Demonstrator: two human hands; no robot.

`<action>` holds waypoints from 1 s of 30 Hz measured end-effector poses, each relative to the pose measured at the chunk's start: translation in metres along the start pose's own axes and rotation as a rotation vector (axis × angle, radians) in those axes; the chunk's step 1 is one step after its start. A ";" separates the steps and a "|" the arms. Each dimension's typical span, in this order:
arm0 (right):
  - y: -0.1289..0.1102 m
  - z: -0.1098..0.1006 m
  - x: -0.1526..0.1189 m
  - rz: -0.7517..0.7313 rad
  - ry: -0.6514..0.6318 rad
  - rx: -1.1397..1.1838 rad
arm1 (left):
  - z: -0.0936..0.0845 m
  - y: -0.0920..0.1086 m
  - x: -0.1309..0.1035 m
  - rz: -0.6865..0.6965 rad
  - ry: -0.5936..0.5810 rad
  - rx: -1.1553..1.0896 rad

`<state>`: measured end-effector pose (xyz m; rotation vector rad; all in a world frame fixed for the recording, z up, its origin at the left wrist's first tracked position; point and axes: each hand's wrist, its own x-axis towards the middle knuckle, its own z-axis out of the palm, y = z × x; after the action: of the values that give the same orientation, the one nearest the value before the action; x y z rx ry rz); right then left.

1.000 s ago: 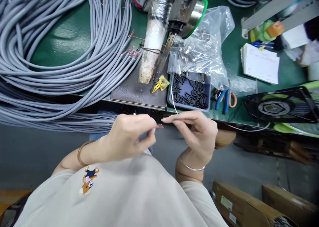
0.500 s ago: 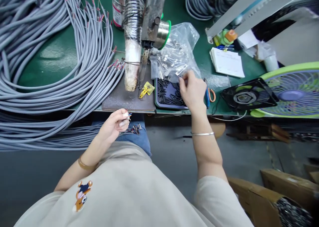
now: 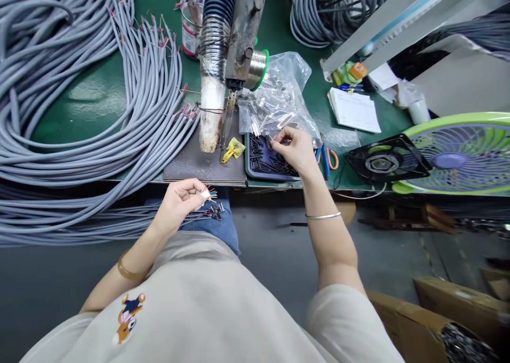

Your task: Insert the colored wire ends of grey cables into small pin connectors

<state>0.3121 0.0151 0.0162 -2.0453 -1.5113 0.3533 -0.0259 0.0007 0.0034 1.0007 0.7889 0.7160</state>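
My left hand (image 3: 182, 199) is closed in a pinch on a cable end, whose coloured wires (image 3: 211, 194) fan out past the fingertips. Below it, several cables with small connectors (image 3: 217, 211) at their ends lie across my lap. Over the blue tray (image 3: 255, 172) of small black parts (image 3: 274, 163), my right hand (image 3: 294, 148) pinches with thumb and forefinger; what is between the fingertips is too small to make out. A clear plastic bag (image 3: 279, 92) of shiny metal pieces rests against the tray's back edge, just beyond the right hand.
A soldering iron (image 3: 228, 118) and a taped hose (image 3: 211, 108) hang over a brown board (image 3: 191, 163) with a yellow tag. Grey cables (image 3: 79, 161) cover the left side. Orange-handled pliers (image 3: 329, 161), a black fan (image 3: 384, 161) and a solder spool (image 3: 258, 69) are around.
My right hand has drawn back from the bag, leftward and nearer, over the tray. My left hand has turned, and the coloured wires now show more fully. The view has shifted slightly.
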 end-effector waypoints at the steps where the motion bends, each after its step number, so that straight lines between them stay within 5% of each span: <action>1: -0.002 -0.002 -0.005 -0.013 0.010 -0.061 | 0.001 0.001 -0.001 0.027 -0.020 0.037; 8: -0.009 0.001 -0.027 -0.094 0.024 -0.168 | 0.007 0.005 -0.001 0.088 -0.135 0.120; 18: -0.002 0.011 -0.039 -0.133 0.097 -0.241 | 0.007 0.006 0.009 -0.007 0.133 -0.149; 30: -0.013 0.016 -0.030 -0.241 0.043 -0.567 | 0.017 0.006 0.009 -0.007 0.127 -0.104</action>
<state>0.2838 -0.0063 0.0074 -2.2167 -1.9667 -0.2438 -0.0081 0.0029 0.0117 0.8641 0.8560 0.8124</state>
